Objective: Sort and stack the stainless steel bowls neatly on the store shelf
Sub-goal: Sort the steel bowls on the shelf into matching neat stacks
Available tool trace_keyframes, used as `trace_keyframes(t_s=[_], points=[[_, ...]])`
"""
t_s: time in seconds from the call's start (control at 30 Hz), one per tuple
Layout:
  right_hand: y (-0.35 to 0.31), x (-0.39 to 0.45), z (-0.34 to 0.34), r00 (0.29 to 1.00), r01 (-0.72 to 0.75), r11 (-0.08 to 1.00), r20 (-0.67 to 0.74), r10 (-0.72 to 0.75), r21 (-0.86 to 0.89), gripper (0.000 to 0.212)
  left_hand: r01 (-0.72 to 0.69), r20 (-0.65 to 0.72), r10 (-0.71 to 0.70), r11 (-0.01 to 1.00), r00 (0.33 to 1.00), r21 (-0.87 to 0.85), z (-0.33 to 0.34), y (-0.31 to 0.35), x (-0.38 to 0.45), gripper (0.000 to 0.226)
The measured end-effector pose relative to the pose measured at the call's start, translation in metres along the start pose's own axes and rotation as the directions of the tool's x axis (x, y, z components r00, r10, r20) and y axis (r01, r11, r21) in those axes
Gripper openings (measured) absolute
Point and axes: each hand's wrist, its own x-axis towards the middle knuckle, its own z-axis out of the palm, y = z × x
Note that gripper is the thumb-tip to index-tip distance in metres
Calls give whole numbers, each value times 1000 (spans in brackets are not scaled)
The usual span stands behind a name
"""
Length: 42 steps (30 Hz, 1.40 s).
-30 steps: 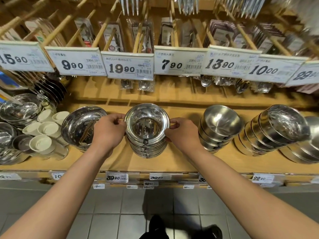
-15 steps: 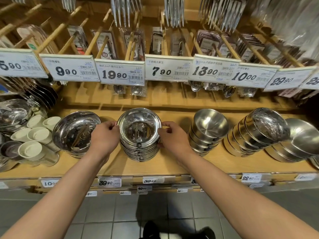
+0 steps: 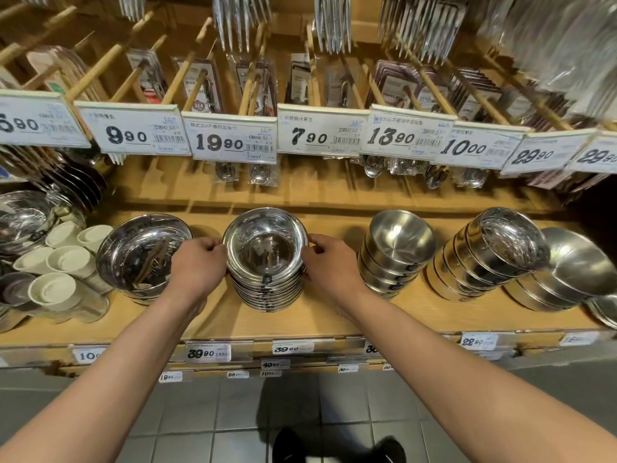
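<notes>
Flanking the middle stack of bowls [image 3: 265,262] from both sides, with the left hand [image 3: 197,267] curled against its left rim and the right hand [image 3: 329,264] curled against its right rim, fingertips pinching the top bowl's edge; both clamped on the same stack, held apart only by its width. Standing near the middle of the wooden shelf [image 3: 334,315], roughly midway between back wall and front edge, tilted a little toward the front so the open mouths face up and outward. Directly ahead of both hands, neither nearer than the other: a symmetric two-sided grip, so probably a squaring-up or a slide of the whole stack rather than a single-bowl lift. Axis of the stack running up and slightly forward, so any push toward the back wall likely to tip the upper bowls unless both hands move evenly. To the left, just beside the left hand and partly behind it, a wider shiny bowl pile [image 3: 143,255]; to the right, apart from the right hand, a deeper matte bowl stack [image 3: 397,248], then 2 leaning rows of bowls [image 3: 494,255] toward the shelf's right end. White cups [image 3: 63,262] clustered at the left end.
</notes>
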Motion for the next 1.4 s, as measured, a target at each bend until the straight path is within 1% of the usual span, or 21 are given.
trace_keyframes(t_s=[0.1, 0.23, 0.3, 0.4, 0.57, 0.7, 0.8, 1.0, 1.07, 1.13, 1.2, 1.27, 1.33, 1.4], points=[[1, 0, 0, 1000, -17, 999, 5, 17, 29, 29, -2, -5, 2, 1000, 1000, -6, -1, 4, -1, 27], [2, 1, 0, 1000, -27, 998, -12, 28, 55, 36, 23, 15, -23, 998, 1000, -59, -2, 7, -4, 27], [4, 3, -1, 999, -36, 995, -6, 37, 97, 32, 27, 32, -25, 996, 999, -87, -1, 7, -6, 30], [5, 4, -2, 998, -62, 988, 19, 60, 140, 20, 59, 71, -50, 990, 996, -131, 0, 7, -6, 40], [4, 4, -3, 998, -60, 989, 22, 57, 138, 23, 97, 37, -91, 980, 995, -176, 3, 7, -5, 32], [3, 4, -4, 998, -52, 988, 29, 48, 147, 26, 96, 33, -91, 980, 995, -176, 4, 8, -4, 34], [3, 5, -3, 998, -55, 985, 26, 51, 162, 30, 93, 29, -89, 983, 996, -156, 4, 5, -2, 30], [6, 8, -4, 994, -107, 977, 54, 98, 183, 15, 35, -11, -36, 992, 999, -118, 7, 4, -1, 27], [7, 9, -5, 990, -129, 973, 72, 117, 192, 17, 14, -20, -17, 989, 1000, -150, 8, 2, -6, 28], [10, 9, -5, 989, -138, 969, 87, 122, 205, 18, 9, -36, -16, 980, 999, -199, 11, -2, -15, 36], [11, 6, -4, 983, -159, 962, 126, 133, 220, 20, 49, -13, -55, 959, 998, -281, 18, -8, -21, 46], [18, 5, 2, 968, -202, 954, 194, 160, 220, 24, 116, 63, -100, 924, 993, -365, 28, -16, -25, 54], [26, 4, 10, 944, -268, 926, 263, 198, 267, 21, 184, 129, -136, 836, 982, -518, 35, -24, -25, 55], [33, 4, 17, 930, -328, 873, 287, 232, 360, 30, 286, 199, -206, 735, 958, -614, 37, -30, -21, 54]])
